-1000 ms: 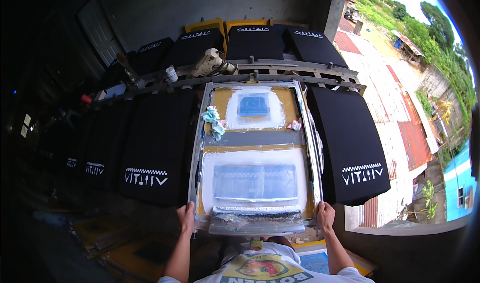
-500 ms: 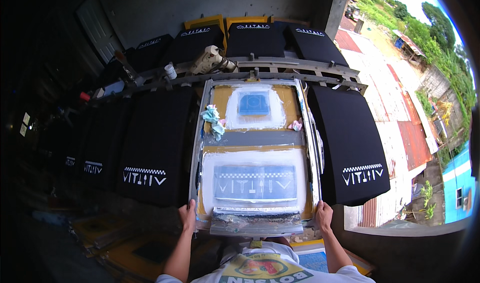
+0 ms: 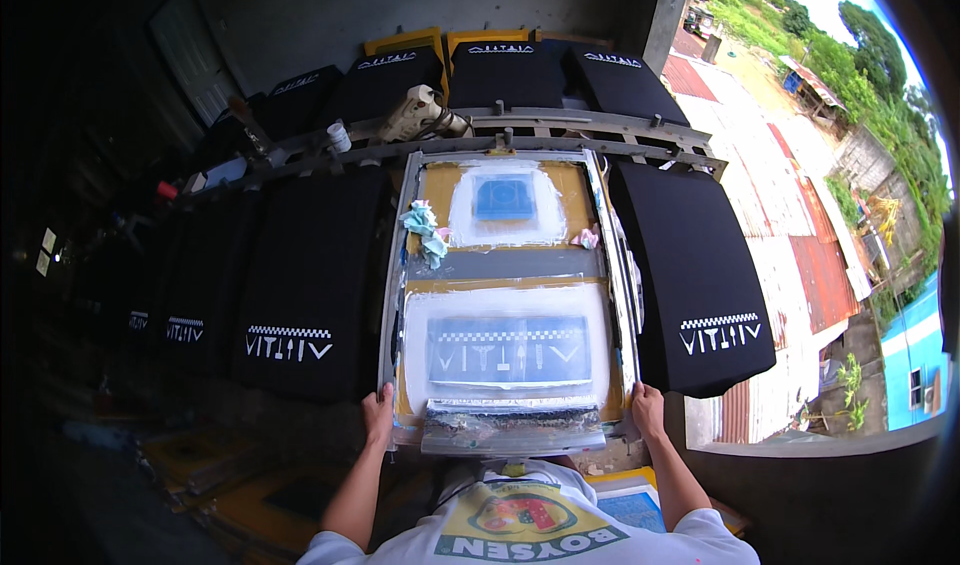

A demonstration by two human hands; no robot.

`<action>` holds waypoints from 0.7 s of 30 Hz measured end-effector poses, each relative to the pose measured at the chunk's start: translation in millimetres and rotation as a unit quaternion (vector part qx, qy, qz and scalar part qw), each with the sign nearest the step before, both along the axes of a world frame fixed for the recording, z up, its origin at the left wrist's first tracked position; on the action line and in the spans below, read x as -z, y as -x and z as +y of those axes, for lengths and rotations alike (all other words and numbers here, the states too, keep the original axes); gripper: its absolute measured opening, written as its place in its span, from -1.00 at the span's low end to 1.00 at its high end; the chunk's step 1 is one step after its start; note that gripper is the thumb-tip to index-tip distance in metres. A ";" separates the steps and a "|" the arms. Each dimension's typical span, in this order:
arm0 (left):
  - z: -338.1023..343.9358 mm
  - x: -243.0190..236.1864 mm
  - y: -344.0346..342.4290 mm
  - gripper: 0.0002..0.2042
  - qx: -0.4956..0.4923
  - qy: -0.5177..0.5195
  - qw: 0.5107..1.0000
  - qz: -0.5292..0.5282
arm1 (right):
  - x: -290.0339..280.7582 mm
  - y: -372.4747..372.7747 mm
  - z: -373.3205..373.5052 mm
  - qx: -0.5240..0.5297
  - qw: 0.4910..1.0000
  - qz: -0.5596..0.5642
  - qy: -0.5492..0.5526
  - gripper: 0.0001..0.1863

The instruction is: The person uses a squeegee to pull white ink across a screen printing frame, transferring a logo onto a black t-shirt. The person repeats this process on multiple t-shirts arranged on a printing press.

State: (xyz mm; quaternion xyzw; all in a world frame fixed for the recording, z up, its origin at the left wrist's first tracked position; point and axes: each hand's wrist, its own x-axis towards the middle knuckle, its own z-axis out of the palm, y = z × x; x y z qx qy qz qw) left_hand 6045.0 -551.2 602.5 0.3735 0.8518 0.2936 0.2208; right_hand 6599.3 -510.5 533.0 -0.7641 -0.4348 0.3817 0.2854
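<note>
A screen-printing frame with metal side rails lies in front of me, over the place between two black shirts. My left hand is closed round its near left corner, and my right hand grips the near right corner. Across the near end of the frame rests a wide squeegee, its blade edge coated with ink; neither hand touches it. The mesh carries a blue stencil with a checkered strip and tool shapes, plus a smaller blue square farther up. Crumpled blue-green tissue and pink tissue lie on it.
Printed black shirts on boards flank the frame, left and right, with more in a back row. Behind the frame, a metal rail holds a heat gun and a white cup. An open ledge drops toward rooftops at right.
The whole view has shifted slightly upward in the picture, frame and shirts together. Both hands keep their hold on the frame's near corners, and the squeegee stays at the near end.
</note>
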 end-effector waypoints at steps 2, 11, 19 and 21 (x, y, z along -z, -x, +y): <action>-14.2 1.9 0.7 -0.52 -0.004 -0.009 1.000 -0.014 | -0.9 4.4 -12.8 -0.003 1.000 -0.021 0.016 -0.53; -91.0 -43.6 -18.0 -0.60 0.117 -0.223 0.963 0.099 | -93.1 59.4 -77.7 -0.274 0.932 -0.108 -0.211 -0.45; -5.2 -61.6 -39.8 -0.61 0.470 -0.190 0.827 0.243 | -83.8 115.7 -1.1 -0.469 0.796 -0.232 -0.303 -0.39; 42.6 -48.7 -32.8 -0.64 0.455 -0.199 0.833 0.243 | -71.2 129.8 32.1 -0.425 0.811 -0.239 -0.322 -0.48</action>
